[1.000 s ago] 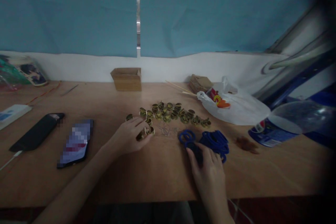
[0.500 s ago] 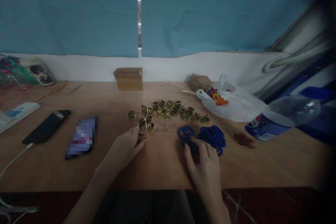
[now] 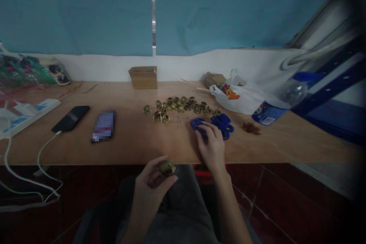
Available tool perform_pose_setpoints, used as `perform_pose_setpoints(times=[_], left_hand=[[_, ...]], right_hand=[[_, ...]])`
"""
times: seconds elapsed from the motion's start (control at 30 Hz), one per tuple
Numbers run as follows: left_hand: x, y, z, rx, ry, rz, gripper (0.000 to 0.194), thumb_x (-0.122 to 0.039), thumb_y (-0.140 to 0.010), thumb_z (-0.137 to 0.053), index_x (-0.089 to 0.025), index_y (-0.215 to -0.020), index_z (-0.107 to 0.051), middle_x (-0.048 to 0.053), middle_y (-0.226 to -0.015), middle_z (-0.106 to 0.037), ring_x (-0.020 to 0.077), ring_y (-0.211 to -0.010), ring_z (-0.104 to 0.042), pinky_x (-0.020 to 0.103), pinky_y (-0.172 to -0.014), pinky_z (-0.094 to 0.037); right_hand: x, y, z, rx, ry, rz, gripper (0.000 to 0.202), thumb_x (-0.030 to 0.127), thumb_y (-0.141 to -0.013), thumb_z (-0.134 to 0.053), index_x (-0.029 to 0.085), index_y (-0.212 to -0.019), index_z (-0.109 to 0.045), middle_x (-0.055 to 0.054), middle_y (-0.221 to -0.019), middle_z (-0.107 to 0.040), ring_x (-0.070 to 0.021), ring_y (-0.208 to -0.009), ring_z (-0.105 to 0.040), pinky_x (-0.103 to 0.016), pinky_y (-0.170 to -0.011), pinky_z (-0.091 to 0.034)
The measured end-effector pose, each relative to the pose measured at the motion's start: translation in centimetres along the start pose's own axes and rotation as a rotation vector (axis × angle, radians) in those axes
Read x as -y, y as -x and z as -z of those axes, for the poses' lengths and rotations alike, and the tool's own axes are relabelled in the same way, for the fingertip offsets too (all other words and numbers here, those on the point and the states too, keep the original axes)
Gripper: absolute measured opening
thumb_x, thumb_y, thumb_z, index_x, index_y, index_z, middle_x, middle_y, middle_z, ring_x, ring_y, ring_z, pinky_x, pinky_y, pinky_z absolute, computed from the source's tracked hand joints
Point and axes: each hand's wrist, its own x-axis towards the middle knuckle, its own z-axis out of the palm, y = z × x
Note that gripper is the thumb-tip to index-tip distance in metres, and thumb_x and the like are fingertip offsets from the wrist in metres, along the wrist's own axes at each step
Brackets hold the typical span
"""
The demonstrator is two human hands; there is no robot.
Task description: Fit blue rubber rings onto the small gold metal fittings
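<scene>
Below the table's front edge, over my lap, my left hand (image 3: 156,183) pinches a round brass-coloured piece (image 3: 167,168) between thumb and fingers. My right hand (image 3: 212,143) rests on the blue rings (image 3: 197,123), its fingers curled down over them; whether it grips one is hidden. More blue rings (image 3: 221,120) lie in a heap just right of those fingers. Beyond the hands, several brass-coloured pieces (image 3: 180,108) are scattered mid-table. Some tiny thin rings (image 3: 180,119) lie between them and my right hand.
Two phones, one black (image 3: 71,118) and one with a lit screen (image 3: 104,126), lie left beside a power strip (image 3: 37,114). A small cardboard box (image 3: 143,80) stands at the back. To the right are a white plastic bag (image 3: 243,97), a bottle (image 3: 271,108) and a brown clump (image 3: 251,128).
My left hand has left the tabletop with a brass-coloured piece and come back towards my lap. My right hand remains at the blue rings. The camera view has shifted.
</scene>
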Motion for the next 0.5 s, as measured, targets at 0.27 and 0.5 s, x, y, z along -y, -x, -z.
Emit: perform_pose_setpoints(times=[0.27,0.5], left_hand=[[-1.1,1.2,0.5,0.067,-0.007,-0.003,0.043,-0.017,-0.071,-0.073,-0.019,-0.113,-0.065,0.009,-0.115,-0.070,0.0230,-0.100,-0.069,0.030,-0.086,-0.058],[-1.0,1.9,0.4,0.151,-0.032,-0.017,0.041,-0.017,-0.077,-0.068,-0.023,-0.118,-0.063,0.008,-0.124,-0.066,0.0245,-0.113,-0.062,0.030,-0.092,-0.056]], right_hand=[[8.8,5.8,5.2,0.152,-0.627,-0.207,0.014,0.017,-0.085,-0.060,0.024,-0.097,-0.060,-0.008,-0.116,-0.060,-0.0220,-0.109,-0.059,-0.039,-0.091,-0.049],[10.1,7.6,6.5,0.309,-0.542,-0.061,0.021,0.010,-0.083,-0.060,0.024,-0.099,-0.059,-0.006,-0.119,-0.058,-0.0204,-0.111,-0.058,-0.035,-0.093,-0.049]])
